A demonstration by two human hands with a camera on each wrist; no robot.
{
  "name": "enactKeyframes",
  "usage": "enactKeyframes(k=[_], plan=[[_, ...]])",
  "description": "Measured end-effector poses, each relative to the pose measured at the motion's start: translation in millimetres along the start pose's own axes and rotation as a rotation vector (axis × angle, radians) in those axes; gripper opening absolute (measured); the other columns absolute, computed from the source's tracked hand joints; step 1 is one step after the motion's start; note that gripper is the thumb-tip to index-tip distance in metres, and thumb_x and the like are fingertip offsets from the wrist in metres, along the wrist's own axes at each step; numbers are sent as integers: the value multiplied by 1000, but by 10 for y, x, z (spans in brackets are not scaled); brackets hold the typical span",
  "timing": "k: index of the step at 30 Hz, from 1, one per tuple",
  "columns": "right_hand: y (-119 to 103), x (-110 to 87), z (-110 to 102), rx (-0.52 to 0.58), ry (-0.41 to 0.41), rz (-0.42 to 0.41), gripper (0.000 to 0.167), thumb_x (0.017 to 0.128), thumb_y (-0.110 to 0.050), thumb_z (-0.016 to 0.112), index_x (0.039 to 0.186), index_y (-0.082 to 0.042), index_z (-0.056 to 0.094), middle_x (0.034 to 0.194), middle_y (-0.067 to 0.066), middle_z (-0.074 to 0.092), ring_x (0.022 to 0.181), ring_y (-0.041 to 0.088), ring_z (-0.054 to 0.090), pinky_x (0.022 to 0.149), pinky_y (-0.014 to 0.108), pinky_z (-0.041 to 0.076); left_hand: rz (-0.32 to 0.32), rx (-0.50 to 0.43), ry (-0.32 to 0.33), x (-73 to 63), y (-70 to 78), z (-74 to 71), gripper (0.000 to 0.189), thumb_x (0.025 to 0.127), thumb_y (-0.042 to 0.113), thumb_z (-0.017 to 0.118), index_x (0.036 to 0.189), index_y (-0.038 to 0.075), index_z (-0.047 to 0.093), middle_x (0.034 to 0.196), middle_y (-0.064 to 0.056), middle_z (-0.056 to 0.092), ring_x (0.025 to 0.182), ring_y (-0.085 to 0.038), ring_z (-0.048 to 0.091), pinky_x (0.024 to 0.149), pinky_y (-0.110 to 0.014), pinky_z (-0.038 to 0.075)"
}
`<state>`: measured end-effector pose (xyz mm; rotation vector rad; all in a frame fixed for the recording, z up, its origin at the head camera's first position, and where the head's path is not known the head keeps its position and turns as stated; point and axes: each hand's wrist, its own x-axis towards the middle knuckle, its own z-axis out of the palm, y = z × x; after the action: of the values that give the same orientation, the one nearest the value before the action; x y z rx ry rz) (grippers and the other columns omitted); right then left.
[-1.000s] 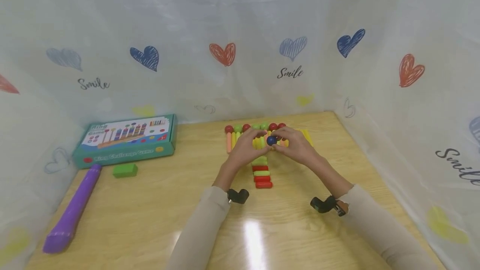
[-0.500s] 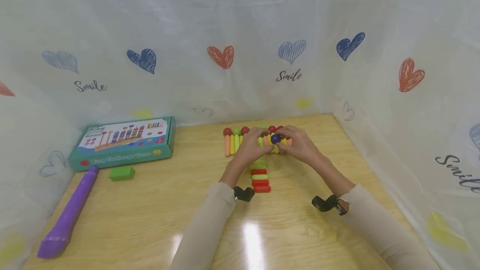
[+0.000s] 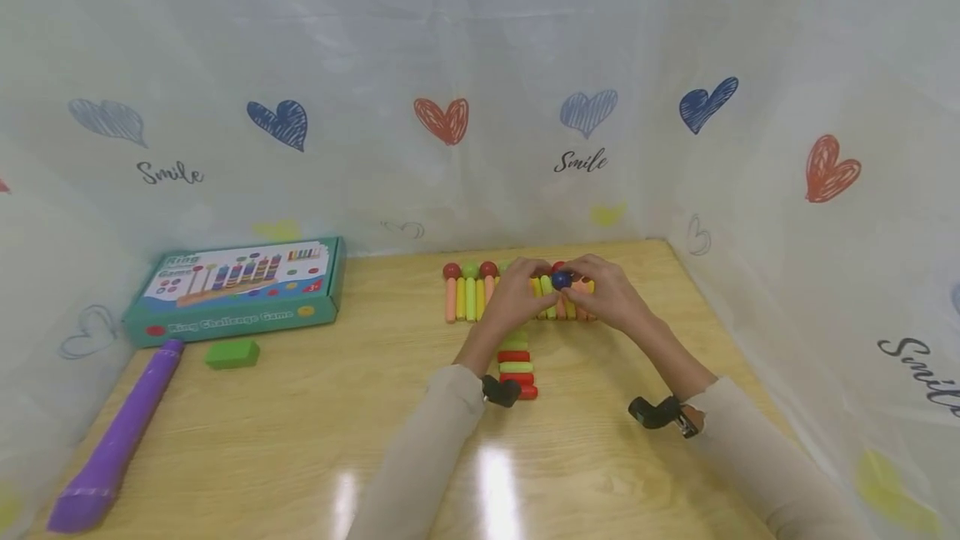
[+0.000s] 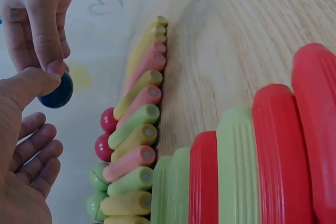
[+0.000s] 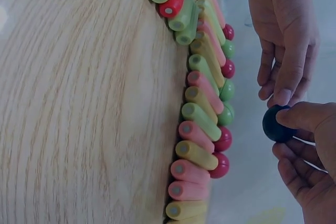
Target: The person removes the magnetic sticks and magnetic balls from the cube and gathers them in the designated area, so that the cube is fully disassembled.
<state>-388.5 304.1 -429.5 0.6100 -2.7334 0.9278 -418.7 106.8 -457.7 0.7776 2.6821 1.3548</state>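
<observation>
A dark blue ball point(image 3: 561, 280) is held in the air between both hands, just over the right part of a row of sticks. The left hand point(image 3: 521, 294) comes from the left, its thumb against the ball point(image 4: 56, 92) in the left wrist view; the other fingers curl loosely below. From the right, the right hand point(image 3: 603, 294) pinches the ball point(image 5: 276, 124) with its thumb. Pink, yellow and green sticks point(image 5: 202, 119) lie side by side, several with a red or green ball point(image 5: 223, 139) at the far end. The hands partly hide the row in the head view.
A column of red and green sticks point(image 3: 516, 367) runs from the row towards the person. At the left stand a teal game box point(image 3: 236, 294), a green block point(image 3: 232, 354) and a purple microphone-shaped object point(image 3: 120, 436). A white curtain with printed hearts hangs behind the table.
Both hands have moved to the right along the row with the blue ball between them. The head view has shifted slightly; the sticks and box appear to stay in place.
</observation>
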Motion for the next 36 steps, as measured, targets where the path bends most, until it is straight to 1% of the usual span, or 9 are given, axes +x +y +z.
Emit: enactKeyframes(k=[4,9,13,16,20,23,28,32,36], plan=[[53,22,-39,-19,4,5,33,89,-8,76,120,-2,69,117,16,67,100,38,63,83,55,54,14,19,5,72,30,34,48,92,30,73,133,8,59,128,-5,56,120,-28,54,100,-38,47],[132,76,-57,-39,10,-4,32,88,-7,77,118,-1,69,111,14,68,97,33,64,83,54,54,-9,37,5,146,45,66,46,94,30,70,132,7,59,125,-6,56,117,-28,55,96,-36,48],[204,116,-58,-53,13,3,30,88,-7,77,117,0,69,111,15,67,97,32,64,84,52,54,-20,48,24,203,37,115,46,94,28,69,133,7,58,126,-6,56,115,-25,54,95,-36,49],[253,91,-50,-67,4,29,31,88,-7,76,116,2,69,111,16,67,96,33,64,83,51,54,-31,39,22,217,11,208,47,93,28,71,133,6,58,126,-7,56,115,-23,53,95,-35,49],[335,6,-7,-95,-10,73,32,87,-7,78,116,3,69,111,17,66,95,35,64,82,49,54,-43,33,-2,203,-34,360,49,93,31,73,132,6,59,126,-7,56,114,-22,52,95,-33,48],[398,-18,35,-94,-2,83,32,86,-5,78,115,4,69,109,17,66,96,36,64,82,49,54,-38,39,12,203,-60,429,46,93,32,73,129,7,61,124,-5,57,112,-21,53,93,-32,49],[466,29,73,-76,10,89,31,87,-6,77,115,4,68,108,17,66,97,36,63,82,50,54,-45,53,42,242,-69,454,40,91,27,75,125,8,64,121,-4,58,110,-20,54,92,-33,49],[546,81,85,-102,3,99,31,89,-7,76,117,4,68,110,18,65,98,36,63,81,50,54,-52,76,38,305,-58,471,39,90,25,75,123,7,65,118,-4,58,105,-18,53,88,-31,49],[617,139,76,-117,7,107,30,89,-6,75,117,3,68,111,18,65,98,35,63,82,49,54,-38,79,38,365,-38,494,40,90,24,76,123,6,64,117,-7,59,103,-20,53,86,-32,49]])
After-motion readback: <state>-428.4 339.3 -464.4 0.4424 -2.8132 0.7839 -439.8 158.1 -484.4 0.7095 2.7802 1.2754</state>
